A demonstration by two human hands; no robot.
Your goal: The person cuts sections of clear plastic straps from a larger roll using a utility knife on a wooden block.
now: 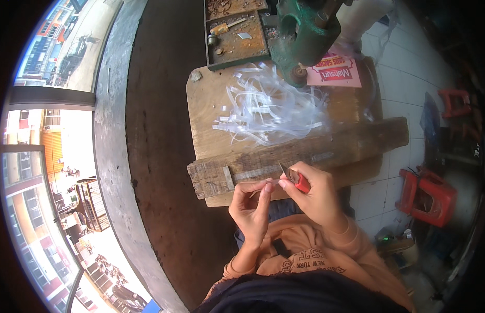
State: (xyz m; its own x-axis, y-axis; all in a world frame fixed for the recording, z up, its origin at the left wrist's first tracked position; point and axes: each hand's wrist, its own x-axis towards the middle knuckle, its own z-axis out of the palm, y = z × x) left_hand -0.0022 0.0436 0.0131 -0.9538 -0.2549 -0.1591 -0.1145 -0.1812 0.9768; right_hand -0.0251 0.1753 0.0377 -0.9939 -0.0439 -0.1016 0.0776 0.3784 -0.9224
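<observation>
The left hand (pixel 250 211) has thumb and forefinger pinched together on what looks like a thin pale strip (pixel 275 182); the strip lies between the two hands, above the near edge of the wooden plank (pixel 357 141); the right hand (pixel 316 194) is curled closed around a red-handled tool (pixel 303 183), its pointed metal part aimed far and left; its thumb reaches the strip's right end, though whether it presses there I cannot tell; on the far side of the plank lies a loose heap of clear strips (pixel 273 107) on the table (pixel 207 122).

To work well here, I would keep the pinch short and firm so the strip cannot twist; the metal point is best kept turned away from the left fingertips; small, controlled strokes should serve better than force.
</observation>
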